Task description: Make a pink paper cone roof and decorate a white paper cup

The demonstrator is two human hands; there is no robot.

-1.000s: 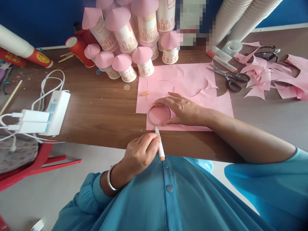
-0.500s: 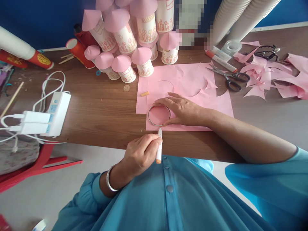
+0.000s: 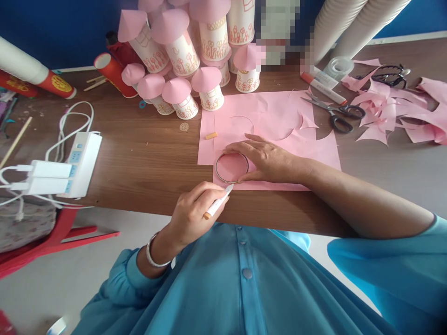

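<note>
A metal ring (image 3: pixel 232 167) lies flat on a pink paper sheet (image 3: pixel 279 125) at the near edge of a brown table (image 3: pixel 146 158). My right hand (image 3: pixel 268 160) presses down beside the ring, thumb and fingers curved round its right side. My left hand (image 3: pixel 193 211) is closed on a white marker (image 3: pixel 218 202) with an orange end; the marker's tip points at the ring's lower edge, just off the paper's bottom border. A silver bangle sits on my left wrist.
Several paper cups with pink cone tops (image 3: pixel 185 56) stand at the back. Scissors (image 3: pixel 335 111), a marker (image 3: pixel 323 83), a tape roll (image 3: pixel 338 66) and pink scraps (image 3: pixel 394 111) lie to the right. A white power strip (image 3: pixel 75 163) with cables is on the left.
My left hand has swung the marker from upright to slanting, its orange end moving left and up. The tip stays near the ring. My right hand has not moved.
</note>
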